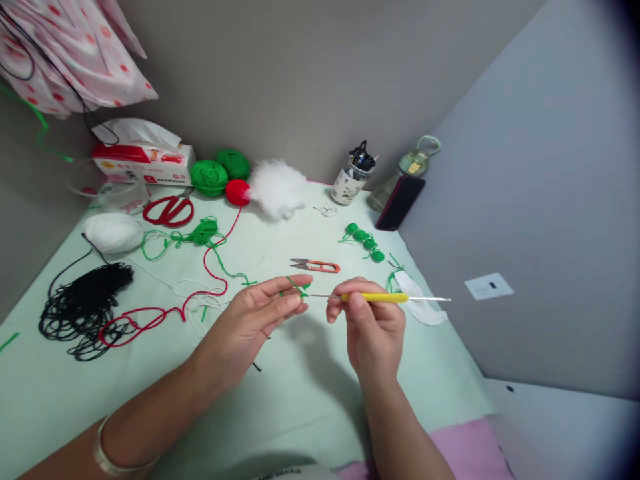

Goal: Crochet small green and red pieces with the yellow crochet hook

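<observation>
My left hand (pixel 263 313) pinches a strand of green yarn (pixel 296 287) looped over its fingertips above the pale green table (pixel 300 400). My right hand (pixel 373 327) grips a yellow-handled crochet hook (pixel 375 297), held level, its metal tip touching the green yarn at my left fingers. Orange thread snips (pixel 315 266) lie just beyond both hands. A string of small green crocheted balls (pixel 365 241) rests further right.
Green yarn balls (pixel 217 173), a red ball (pixel 237 192) and white stuffing (pixel 277 187) sit at the back. Red scissors (pixel 169 210), white yarn (pixel 113 232), black yarn (pixel 83 307), a loose red strand (pixel 150 319), a tissue box (pixel 145 162), a jar (pixel 353 179) and a phone (pixel 400 202) surround them.
</observation>
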`<state>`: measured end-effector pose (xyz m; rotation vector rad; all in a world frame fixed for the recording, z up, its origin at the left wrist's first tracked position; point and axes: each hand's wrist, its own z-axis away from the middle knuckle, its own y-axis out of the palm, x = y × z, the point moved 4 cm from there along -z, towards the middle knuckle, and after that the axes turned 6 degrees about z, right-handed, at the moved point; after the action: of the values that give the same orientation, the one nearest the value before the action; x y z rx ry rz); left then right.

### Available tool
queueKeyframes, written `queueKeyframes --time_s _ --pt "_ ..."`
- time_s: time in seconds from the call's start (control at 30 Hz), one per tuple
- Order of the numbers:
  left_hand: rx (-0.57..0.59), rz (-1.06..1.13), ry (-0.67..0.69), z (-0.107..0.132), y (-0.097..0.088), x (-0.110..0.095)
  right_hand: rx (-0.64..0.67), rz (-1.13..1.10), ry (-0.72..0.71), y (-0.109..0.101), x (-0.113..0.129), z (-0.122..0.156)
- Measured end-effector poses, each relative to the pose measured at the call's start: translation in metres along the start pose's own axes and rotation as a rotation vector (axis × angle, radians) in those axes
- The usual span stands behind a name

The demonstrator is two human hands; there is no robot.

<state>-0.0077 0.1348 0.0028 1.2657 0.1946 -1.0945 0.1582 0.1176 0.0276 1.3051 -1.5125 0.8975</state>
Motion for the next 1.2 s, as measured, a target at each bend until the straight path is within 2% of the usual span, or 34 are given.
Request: queueKeyframes --time_s 0.1,0.23,0.3,0.4,0.47,0.5,0.53,0.6,0.67,0.73,0.8,0.87,0.93,0.97,1.0,1.1,1.2 --pt "-0.004 -0.038 0.004 0.002 0.000 -0.002 0.009 -0.104 0.106 0.000 -0.004 -0.004" --pt "-0.030 -0.074 0.036 0.003 0.001 0.000 0.041 -0.117 0.145 0.004 -0.005 -0.004" --pt "-0.049 -0.086 0.093 0.004 0.003 0.002 0.064 -0.003 0.068 0.008 -0.004 0.001" --pt "-0.055 -0.067 0.149 0.006 0.007 0.007 0.089 0.388 -0.232 0.014 0.004 0.013" --pt "-0.032 -0.001 0.102 0.006 0.010 0.011 0.110 0.605 -0.426 0.018 0.009 0.020" --pt "-0.017 0.043 0.059 0.005 0.010 0.012 0.109 0.637 -0.456 0.017 0.010 0.021" --pt "-0.007 0.083 0.019 0.004 0.010 0.011 0.091 0.614 -0.448 0.015 0.011 0.019" --pt "0.001 0.129 -0.031 0.003 0.008 0.008 0.014 0.450 -0.341 0.007 0.012 0.011" --pt "-0.008 0.110 -0.022 0.002 0.005 0.004 -0.042 0.234 -0.219 0.001 0.010 0.003" --pt "-0.026 0.043 0.025 0.003 0.004 0.002 -0.022 0.125 -0.141 0.002 0.008 0.000" --pt "-0.041 -0.007 0.086 0.005 0.006 0.004 0.049 0.231 -0.167 0.009 0.007 0.005" --pt "-0.041 0.001 0.112 0.007 0.009 0.008 0.103 0.496 -0.323 0.016 0.010 0.013" --pt "-0.020 0.050 0.061 0.006 0.011 0.013 0.113 0.653 -0.466 0.019 0.013 0.020" --pt "-0.002 0.078 0.020 0.006 0.012 0.014 0.094 0.635 -0.469 0.017 0.014 0.019" --pt "0.016 0.102 -0.020 0.005 0.012 0.014 0.062 0.562 -0.431 0.013 0.015 0.017" --pt "0.043 0.133 -0.063 0.004 0.010 0.009 -0.052 0.188 -0.190 -0.001 0.011 0.003" --pt "0.040 0.073 -0.036 0.005 0.008 0.005 -0.020 -0.088 0.039 0.000 0.003 -0.004"
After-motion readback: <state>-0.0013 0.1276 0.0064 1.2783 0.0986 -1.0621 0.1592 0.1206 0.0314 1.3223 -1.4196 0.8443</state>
